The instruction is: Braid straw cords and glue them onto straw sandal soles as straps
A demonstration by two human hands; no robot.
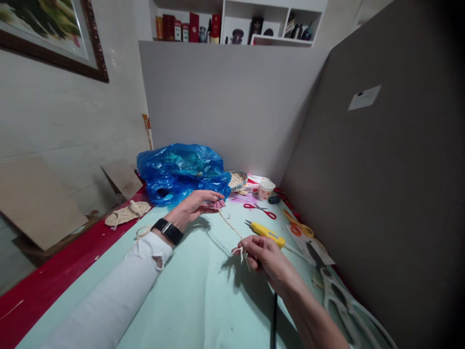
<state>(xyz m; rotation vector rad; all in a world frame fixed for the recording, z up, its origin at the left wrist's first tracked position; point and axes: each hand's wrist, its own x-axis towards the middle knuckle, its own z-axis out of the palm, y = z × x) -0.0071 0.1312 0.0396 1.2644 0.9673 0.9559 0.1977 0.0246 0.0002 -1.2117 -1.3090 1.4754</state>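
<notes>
My left hand [199,203] is closed around a small pink piece [219,204], held above the table near the blue bag. From it a thin, pale twisted cord [229,224] runs down toward me to my right hand [263,254]. There my thumb and fingers pinch the cord, and loose pale ends [241,254] hang below them. The cord looks taut between both hands. Just beyond my right hand lies a yellow hot glue gun or soldering tool [267,232], its exact kind unclear.
A crumpled blue plastic bag [181,169] fills the back left. Behind right are a woven basket [238,181] and paper cup [266,189]. Red scissors [259,209], orange scissors [298,225] and large grey-handled scissors [336,291] lie rightward. A woven sole [127,214] lies left.
</notes>
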